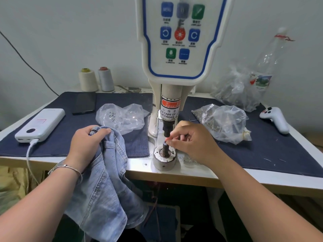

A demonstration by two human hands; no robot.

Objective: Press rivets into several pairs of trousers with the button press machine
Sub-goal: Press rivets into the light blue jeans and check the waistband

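Light denim trousers [103, 180] nearest, bunched in left hand [87, 142] grip. Plastic bags [122, 117] flank button press machine [178, 67]. Right hand [192, 140] fingertips pinched at lower die post [165, 149].

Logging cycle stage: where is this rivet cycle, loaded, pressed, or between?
Done: nothing shows as pressed; no set rivet is visible on the jeans. In hand: the right hand pinches at the top of the lower die post, apparently seating a rivet part under the punch. Left: the left hand grips the jeans bunched beside the die, not yet over it.
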